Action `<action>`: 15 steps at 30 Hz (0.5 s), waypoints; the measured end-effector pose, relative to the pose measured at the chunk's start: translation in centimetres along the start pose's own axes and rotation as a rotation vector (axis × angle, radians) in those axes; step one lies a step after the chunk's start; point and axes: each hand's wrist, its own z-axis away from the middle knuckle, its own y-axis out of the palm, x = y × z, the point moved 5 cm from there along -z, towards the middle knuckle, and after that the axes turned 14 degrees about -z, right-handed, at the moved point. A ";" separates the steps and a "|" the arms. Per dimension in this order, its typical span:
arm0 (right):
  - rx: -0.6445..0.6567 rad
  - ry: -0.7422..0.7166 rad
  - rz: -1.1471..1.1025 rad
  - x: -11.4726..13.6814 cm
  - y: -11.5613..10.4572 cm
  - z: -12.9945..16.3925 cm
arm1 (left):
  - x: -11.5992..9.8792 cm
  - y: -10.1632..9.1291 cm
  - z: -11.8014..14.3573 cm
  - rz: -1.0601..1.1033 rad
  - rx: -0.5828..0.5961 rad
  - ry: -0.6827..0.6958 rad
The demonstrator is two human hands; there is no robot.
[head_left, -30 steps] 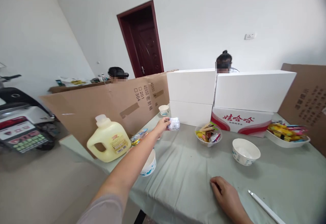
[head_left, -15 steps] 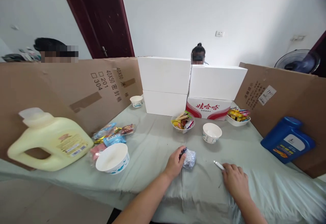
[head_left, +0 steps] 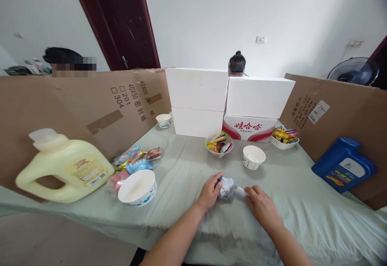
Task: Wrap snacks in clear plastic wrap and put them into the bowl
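You get bright, even daylight with no harsh glare; the white wall (head_left: 272, 12) at 12 o'clock is almost washed out. Shadows under your hands are faint and soft. The wide lens bends the edges: the yellow jug (head_left: 65, 169) at 9 o'clock looks stretched and soft, and the fan (head_left: 353, 70) at 2 o'clock blurs.

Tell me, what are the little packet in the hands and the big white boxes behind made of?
The packet looks like thin crinkled plastic film, glossy with bright glints. The white boxes seem to be matte foam, thick-walled and plain, though painted card cannot be ruled out.
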 end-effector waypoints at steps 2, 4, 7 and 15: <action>-0.036 0.080 0.032 -3.9 -0.9 1.7 | -0.1 -0.1 -0.1 0.067 -0.016 -0.023; -0.107 0.133 0.076 -6.3 -1.8 3.0 | -0.1 -0.2 -0.2 0.130 -0.030 -0.041; -0.227 0.094 0.015 -4.7 -1.8 2.9 | 0.1 -0.4 -0.4 0.171 -0.025 -0.065; -0.149 -0.112 -0.538 5.8 3.3 -2.7 | 0.9 -0.2 -0.2 0.228 0.042 -0.137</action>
